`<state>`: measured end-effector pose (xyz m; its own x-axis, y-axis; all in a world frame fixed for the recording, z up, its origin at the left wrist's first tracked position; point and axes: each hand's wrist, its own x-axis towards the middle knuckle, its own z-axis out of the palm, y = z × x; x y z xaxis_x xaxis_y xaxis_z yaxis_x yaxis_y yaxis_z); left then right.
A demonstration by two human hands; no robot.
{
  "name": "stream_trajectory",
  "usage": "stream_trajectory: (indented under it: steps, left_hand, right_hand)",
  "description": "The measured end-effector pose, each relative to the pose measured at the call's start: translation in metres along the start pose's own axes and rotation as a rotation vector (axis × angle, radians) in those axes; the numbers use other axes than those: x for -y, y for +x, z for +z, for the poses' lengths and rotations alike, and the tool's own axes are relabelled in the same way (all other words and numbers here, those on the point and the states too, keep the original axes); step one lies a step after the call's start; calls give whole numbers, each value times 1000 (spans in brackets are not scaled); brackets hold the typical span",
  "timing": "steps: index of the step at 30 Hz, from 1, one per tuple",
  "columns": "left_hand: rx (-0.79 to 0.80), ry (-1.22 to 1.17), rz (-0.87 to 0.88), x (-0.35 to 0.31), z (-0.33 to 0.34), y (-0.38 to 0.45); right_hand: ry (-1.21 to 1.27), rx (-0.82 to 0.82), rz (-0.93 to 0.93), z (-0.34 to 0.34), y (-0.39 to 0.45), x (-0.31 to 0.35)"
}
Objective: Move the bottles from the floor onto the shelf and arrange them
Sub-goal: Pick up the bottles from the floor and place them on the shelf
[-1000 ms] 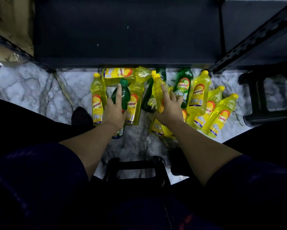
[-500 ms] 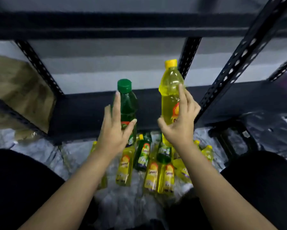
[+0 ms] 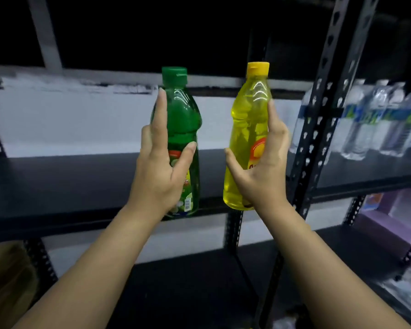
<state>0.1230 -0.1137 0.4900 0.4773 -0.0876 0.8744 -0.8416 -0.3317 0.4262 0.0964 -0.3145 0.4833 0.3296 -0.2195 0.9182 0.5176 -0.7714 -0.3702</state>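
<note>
L bottle (image 3: pixel 179 138) beside R bottle (image 3: pixel 247 143), both before shelf (image 3: pixel 57 176); more bottles (image 3: pixel 377 124) far R

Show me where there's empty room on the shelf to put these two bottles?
The dark shelf board is bare from the left edge to the black upright post, behind the green bottle and yellow bottle. Right of that post it is crowded: clear water bottles stand in a row.

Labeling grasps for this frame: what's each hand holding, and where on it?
Left hand holds the green bottle upright by its lower body, over the label. Right hand holds the yellow bottle upright, likewise around its labelled lower body. Both caps are free.
</note>
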Motion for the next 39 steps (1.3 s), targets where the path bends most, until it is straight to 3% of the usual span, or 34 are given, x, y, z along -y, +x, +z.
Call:
stream_trajectory:
  steps: [4, 8, 12, 18, 30, 39]
  left_hand:
    - [-27, 4, 33, 17, 34, 45]
    - [24, 25, -16, 55, 68, 58]
    - [-43, 30, -86, 80, 92, 67]
    - [-62, 253, 48, 106, 113, 67]
    - [-22, 320, 77, 169, 177, 113]
    - [-36, 325, 107, 220, 226, 148]
  right_hand:
    - [-45, 23, 22, 27, 41, -31]
    - [-93, 86, 59, 52, 41, -68]
    - [-121, 66, 101, 65, 43, -90]
    - [-268, 82, 26, 78, 47, -115]
    - [-421, 121, -8, 133, 85, -187]
    - [-502, 61, 7, 185, 109, -246]
